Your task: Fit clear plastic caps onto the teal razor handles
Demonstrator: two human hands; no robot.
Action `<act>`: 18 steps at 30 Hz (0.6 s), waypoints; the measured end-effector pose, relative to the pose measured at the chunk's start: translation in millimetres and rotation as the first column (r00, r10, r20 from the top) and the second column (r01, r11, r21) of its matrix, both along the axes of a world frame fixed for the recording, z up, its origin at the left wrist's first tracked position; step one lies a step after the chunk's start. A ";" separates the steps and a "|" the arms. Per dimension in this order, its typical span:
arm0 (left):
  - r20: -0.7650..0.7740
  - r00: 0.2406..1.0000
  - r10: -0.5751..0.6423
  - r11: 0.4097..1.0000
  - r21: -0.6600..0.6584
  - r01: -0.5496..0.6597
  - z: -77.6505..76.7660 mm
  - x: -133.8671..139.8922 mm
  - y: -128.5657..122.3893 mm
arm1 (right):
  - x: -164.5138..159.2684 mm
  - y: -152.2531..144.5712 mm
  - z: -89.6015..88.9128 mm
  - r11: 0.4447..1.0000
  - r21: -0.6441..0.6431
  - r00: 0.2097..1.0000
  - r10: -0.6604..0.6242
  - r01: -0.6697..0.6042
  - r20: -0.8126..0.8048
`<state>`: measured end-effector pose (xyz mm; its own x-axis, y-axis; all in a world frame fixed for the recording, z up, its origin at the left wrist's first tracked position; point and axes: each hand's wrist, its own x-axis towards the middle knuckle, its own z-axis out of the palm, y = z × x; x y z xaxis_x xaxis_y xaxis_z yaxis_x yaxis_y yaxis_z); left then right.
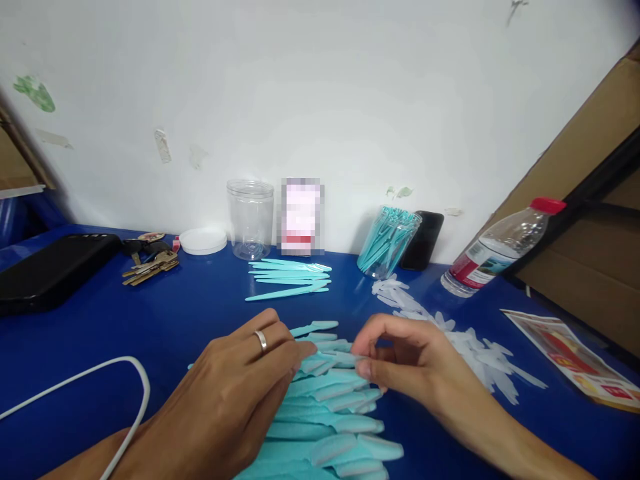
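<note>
Turquoise eyebrow razors [350,423] lie in a thick pile at the front middle, blade ends pointing right. My left hand [235,380], with a ring on one finger, rests over the pile's left side. Its fingers are closed on the handle of an eyebrow razor at the top of the pile, partly hidden under them. From the right, my right hand [405,360] pinches the pale blade end of that razor between thumb and forefinger. Right of my right hand, translucent white blade caps [475,353] are scattered. Several more razors [290,277] lie in a loose row farther back.
Along the wall stand an open clear jar [250,220], a blurred upright card or screen [303,217], a jar of turquoise sticks [387,243] and a phone [423,240]. A bottle [500,250] leans right. A white lid [203,241], keys [150,267], black case [55,270] and white cable [143,380] are left.
</note>
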<state>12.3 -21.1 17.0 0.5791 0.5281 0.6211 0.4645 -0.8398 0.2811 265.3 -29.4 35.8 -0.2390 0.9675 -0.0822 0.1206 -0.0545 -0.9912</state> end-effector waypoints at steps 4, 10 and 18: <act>-0.011 1.000 0.012 0.997 0.083 -0.011 -0.6 2.9 -6.3 | -3.5 -8.4 -5.3 0.995 0.099 0.999 0.011 -0.014 0.031; -0.016 0.999 -0.042 0.998 0.042 0.043 -3.9 3.6 -10.6 | -11.8 -15.2 -0.8 0.889 0.456 0.972 -0.071 -0.040 0.223; 0.038 0.996 -0.076 0.997 -0.005 0.077 -13.7 1.8 -13.0 | -11.5 -18.3 -1.2 0.851 0.523 0.964 -0.101 -0.044 0.245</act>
<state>14.1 -34.1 3.2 0.5941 0.4873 0.6400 0.3879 -0.8705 0.3028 253.7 -47.7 34.6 -0.2514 0.8899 0.3806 0.3774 0.4522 -0.8081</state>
